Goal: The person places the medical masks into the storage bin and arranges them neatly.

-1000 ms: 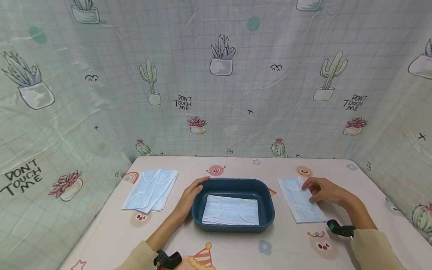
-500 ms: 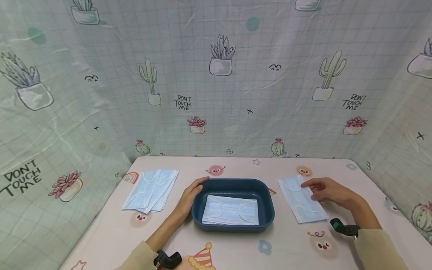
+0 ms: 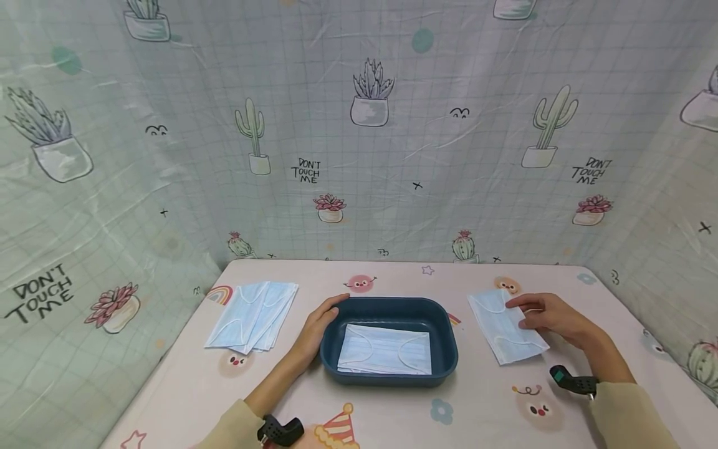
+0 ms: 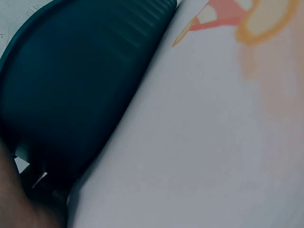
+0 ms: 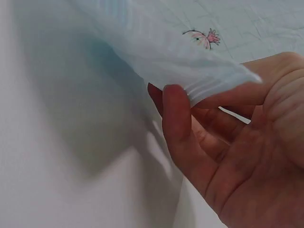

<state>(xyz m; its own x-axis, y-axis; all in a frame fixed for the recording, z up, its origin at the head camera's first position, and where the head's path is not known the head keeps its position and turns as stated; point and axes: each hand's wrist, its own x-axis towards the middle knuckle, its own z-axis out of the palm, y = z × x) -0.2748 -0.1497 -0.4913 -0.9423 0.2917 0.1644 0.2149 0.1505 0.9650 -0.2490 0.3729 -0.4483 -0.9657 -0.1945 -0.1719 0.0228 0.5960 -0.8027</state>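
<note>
My right hand [image 3: 552, 317] pinches a light blue face mask [image 3: 498, 327] by its right edge in the head view. In the right wrist view, that mask [image 5: 175, 66] is raised off the table at the pinched side, with thumb and fingers on either face. My left hand [image 3: 315, 327] lies along the left side of a dark blue box [image 3: 387, 379], fingers reaching its far left corner. Only part of this hand [image 4: 21, 209] shows by the box wall [image 4: 71, 95] in the left wrist view. Inside the box lies a small stack of masks [image 3: 384, 350], flat, ear loops up.
Several more masks [image 3: 252, 317] lie overlapping at the left of the table. The tabletop [image 3: 392, 418] is pale pink with printed cartoons. A patterned cloth [image 3: 392, 156] hangs behind and at both sides.
The right-hand mask has come up off the table, its near edge lifted and shifted slightly away. My left hand and the box stay in place.
</note>
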